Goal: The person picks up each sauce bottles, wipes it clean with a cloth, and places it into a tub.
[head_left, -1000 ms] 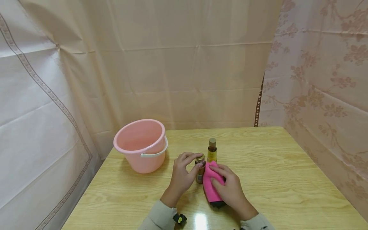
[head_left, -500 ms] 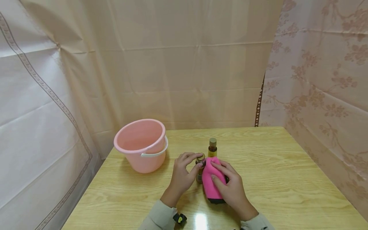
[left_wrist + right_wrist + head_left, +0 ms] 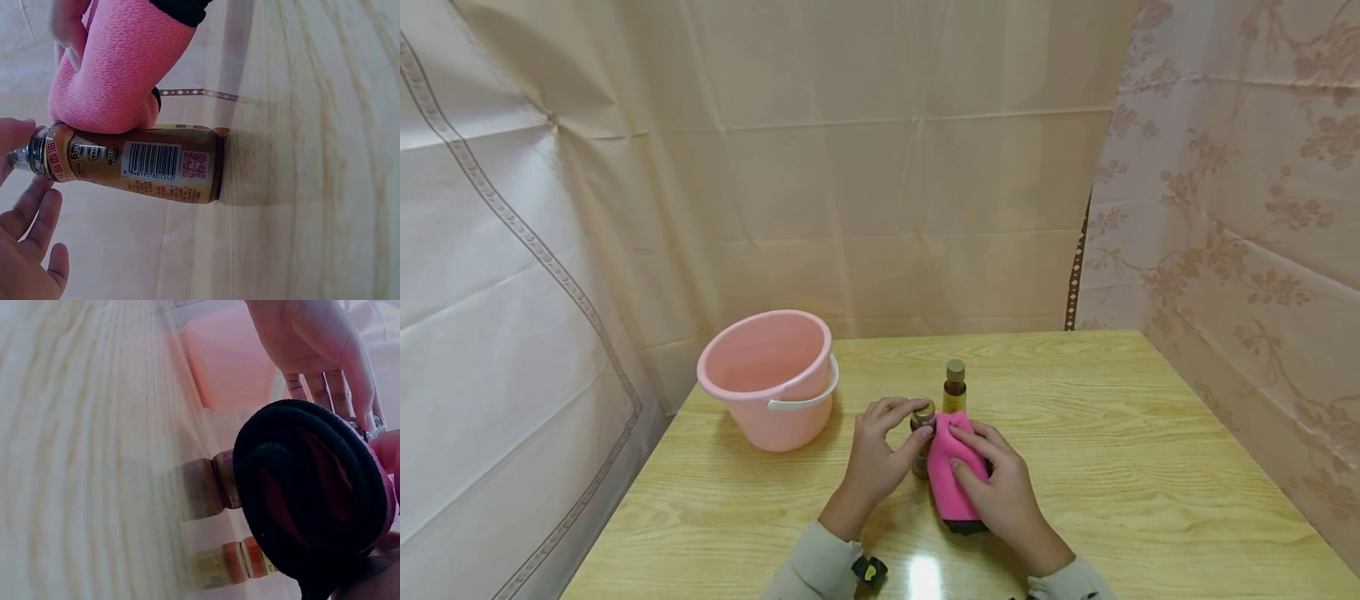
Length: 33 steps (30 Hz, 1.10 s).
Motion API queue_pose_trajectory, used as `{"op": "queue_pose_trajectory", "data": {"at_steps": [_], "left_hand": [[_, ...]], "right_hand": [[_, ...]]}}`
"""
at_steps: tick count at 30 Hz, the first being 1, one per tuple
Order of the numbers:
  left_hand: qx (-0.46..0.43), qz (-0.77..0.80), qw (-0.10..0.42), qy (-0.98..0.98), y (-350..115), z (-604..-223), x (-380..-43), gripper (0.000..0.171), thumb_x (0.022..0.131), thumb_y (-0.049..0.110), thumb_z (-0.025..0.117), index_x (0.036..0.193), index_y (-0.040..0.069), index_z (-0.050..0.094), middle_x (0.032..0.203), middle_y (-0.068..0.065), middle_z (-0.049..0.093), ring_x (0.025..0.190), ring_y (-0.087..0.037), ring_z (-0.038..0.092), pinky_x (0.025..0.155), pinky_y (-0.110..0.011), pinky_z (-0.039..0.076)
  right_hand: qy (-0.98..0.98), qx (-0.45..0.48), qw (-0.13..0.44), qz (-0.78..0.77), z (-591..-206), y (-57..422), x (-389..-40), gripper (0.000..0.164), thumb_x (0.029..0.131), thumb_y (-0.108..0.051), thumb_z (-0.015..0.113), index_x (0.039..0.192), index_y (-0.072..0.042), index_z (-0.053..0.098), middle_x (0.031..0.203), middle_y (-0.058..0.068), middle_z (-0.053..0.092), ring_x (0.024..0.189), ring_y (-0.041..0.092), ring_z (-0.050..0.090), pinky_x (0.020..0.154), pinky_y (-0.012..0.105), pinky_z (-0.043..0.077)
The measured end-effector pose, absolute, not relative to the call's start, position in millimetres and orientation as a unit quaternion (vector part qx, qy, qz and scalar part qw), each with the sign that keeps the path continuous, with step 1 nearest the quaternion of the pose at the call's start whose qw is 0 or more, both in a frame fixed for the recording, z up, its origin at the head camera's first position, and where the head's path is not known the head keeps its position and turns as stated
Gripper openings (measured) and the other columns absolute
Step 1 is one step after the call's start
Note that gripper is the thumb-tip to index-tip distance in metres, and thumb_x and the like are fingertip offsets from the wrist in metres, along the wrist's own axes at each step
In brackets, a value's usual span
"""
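Observation:
A small brown glass bottle (image 3: 922,422) with a gold cap stands upright on the table. My left hand (image 3: 876,454) pinches it at the cap and neck with thumb and index finger, the other fingers spread in the left wrist view. Its label (image 3: 169,164) carries a barcode. My right hand (image 3: 1006,485) grips a folded pink cloth (image 3: 950,479), pressed against the bottle's right side. The right wrist view shows the cloth's rolled black edge (image 3: 269,506). Just behind the cloth stands a second bottle (image 3: 954,388) with a gold cap, its lower part hidden.
A pink bucket (image 3: 790,425) with a white handle (image 3: 805,402) stands at the table's left. Pale curtains (image 3: 880,183) hang behind and along both sides of the wooden table (image 3: 1150,467). A small black item (image 3: 870,572) sits by my left cuff.
The pink cloth has shifted slightly up along the bottle and now hides more of both bottles. My left hand keeps its pinch, nearly still.

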<state>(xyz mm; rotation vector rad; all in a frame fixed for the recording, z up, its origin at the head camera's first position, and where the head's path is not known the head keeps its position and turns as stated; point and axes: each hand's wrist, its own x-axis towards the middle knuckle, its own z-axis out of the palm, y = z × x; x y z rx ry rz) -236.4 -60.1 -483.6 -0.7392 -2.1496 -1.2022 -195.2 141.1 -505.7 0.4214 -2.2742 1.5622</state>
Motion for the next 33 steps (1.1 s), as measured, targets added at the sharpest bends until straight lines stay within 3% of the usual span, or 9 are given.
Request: {"op": "queue_pose_trajectory", "data": {"at_steps": [10,15,26,33], "left_hand": [[-0.265,-0.454,0.262,-0.809,-60.8,-483.8,-236.0,0.032,0.096,0.024,0.075,0.128,0.025,0.074,0.121,0.009,0.069,0.117,-0.013,0.062,0.104,-0.054,0.038],[-0.26,-0.452,0.261,-0.812,-60.4,-482.9,-235.3,0.032,0.096,0.024,0.076,0.128,0.027,0.074,0.121,0.01,0.07,0.116,-0.012,0.063,0.104,-0.054,0.038],[-0.262,-0.452,0.259,-0.812,-60.3,-481.4,-234.0,0.032,0.097,0.021,0.074,0.129,0.026,0.073,0.122,0.01,0.069,0.117,-0.013,0.062,0.103,-0.053,0.038],[-0.267,-0.448,0.275,-0.808,-60.5,-484.7,-236.4,0.032,0.097,0.02,0.073,0.128,0.026,0.073,0.121,0.009,0.07,0.116,-0.014,0.063,0.102,-0.057,0.036]], "right_hand": [[-0.828,0.126,0.152,0.525,-508.1,140.0,-197.3,0.041,0.091,-0.007,0.078,0.13,-0.018,0.073,0.142,0.007,0.061,0.127,0.027,0.062,0.093,0.033,0.057],[-0.84,0.113,0.141,0.511,-507.7,140.0,-197.8,0.041,0.09,-0.007,0.078,0.129,-0.018,0.074,0.14,0.007,0.063,0.123,0.028,0.064,0.089,0.033,0.057],[-0.865,0.078,0.077,0.49,-508.8,140.3,-199.5,0.044,0.091,-0.011,0.076,0.135,-0.018,0.07,0.143,0.007,0.062,0.133,0.029,0.058,0.104,0.048,0.052],[-0.871,0.076,0.066,0.482,-510.0,140.3,-200.7,0.043,0.092,-0.013,0.076,0.135,-0.016,0.07,0.143,0.008,0.062,0.135,0.031,0.057,0.108,0.053,0.048]]}}
